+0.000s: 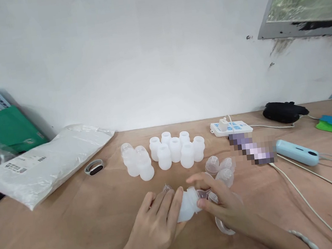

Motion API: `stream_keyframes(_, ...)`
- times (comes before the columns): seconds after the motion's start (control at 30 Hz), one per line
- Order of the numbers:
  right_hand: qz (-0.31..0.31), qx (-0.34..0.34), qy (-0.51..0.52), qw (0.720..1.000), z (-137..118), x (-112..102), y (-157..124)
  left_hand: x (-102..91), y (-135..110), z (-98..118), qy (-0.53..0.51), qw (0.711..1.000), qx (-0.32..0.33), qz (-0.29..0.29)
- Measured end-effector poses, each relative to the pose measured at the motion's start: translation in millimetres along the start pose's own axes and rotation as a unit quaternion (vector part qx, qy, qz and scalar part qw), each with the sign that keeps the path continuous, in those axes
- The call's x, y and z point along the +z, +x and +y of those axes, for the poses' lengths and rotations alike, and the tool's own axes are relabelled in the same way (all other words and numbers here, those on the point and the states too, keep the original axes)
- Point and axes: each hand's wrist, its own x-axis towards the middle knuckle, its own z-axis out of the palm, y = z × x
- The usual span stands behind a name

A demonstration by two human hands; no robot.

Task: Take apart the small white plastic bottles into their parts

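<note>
My left hand (pixel 161 219) wraps around a translucent white baby bottle (pixel 187 206), tilted on its side with its mouth to the right. At that mouth, the thumb and fingers of my right hand (pixel 222 200) close on a clear nipple-shaped piece (pixel 203 193). My right hand partly covers more clear dome-shaped caps (pixel 224 227) on the table. Just beyond it lie further clear domes (pixel 226 177). Past my hands stand several open white bottles (pixel 175 149). Left of them are two bottles with clear domed tops (pixel 143 163). Another small clear tip (pixel 167 188) shows behind my left fingers.
On the left lie a white plastic parcel (pixel 50 159) and a wristband (pixel 94 167), near a green folder (pixel 13 130). To the right are a power strip (pixel 240 127), a light-blue device (pixel 297 152), a black case (pixel 284 111) and trailing cables (pixel 307 208). A wall (pixel 153 62) bounds the table's back.
</note>
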Motion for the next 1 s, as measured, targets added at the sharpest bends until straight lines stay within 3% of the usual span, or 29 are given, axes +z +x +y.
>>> stream_keyframes(0.13,0.124,-0.081,-0.133,0.98,5.8,-23.7,7.1,-4.1,2.8,-6.9,-0.019,1.0,-0.001,-0.011)
stream_keyframes(0.23,0.212,-0.084,-0.328,0.917,12.4,-43.0,14.3,-6.1,4.8,-8.7,-0.024,1.0,-0.006,-0.011)
stream_keyframes(0.37,0.201,-0.03,-0.549,0.811,19.9,-54.8,17.7,-2.8,2.7,-8.7,-0.027,0.999,-0.025,0.006)
stream_keyframes(0.5,0.144,0.014,-0.616,0.775,24.2,-49.6,14.7,-4.9,3.8,-11.3,-0.03,0.999,-0.021,0.004)
stream_keyframes(0.6,0.146,-0.017,-0.614,0.775,23.5,-47.4,14.0,-9.3,6.9,-13.5,-0.03,0.999,-0.016,-0.011)
stream_keyframes(0.73,0.242,-0.091,-0.55,0.794,15.6,-50.9,14.8,-11.5,9.3,-14.2,-0.033,0.999,-0.021,-0.009)
stream_keyframes(0.87,0.321,-0.163,-0.38,0.852,5.6,-50.1,12.6,-10.3,9.7,-13.8,-0.039,0.999,-0.027,-0.01)
stream_keyframes(1.0,0.284,-0.14,-0.228,0.921,1.7,-41.8,7.6,-10.2,9.7,-14.2,-0.052,0.997,-0.04,-0.031)
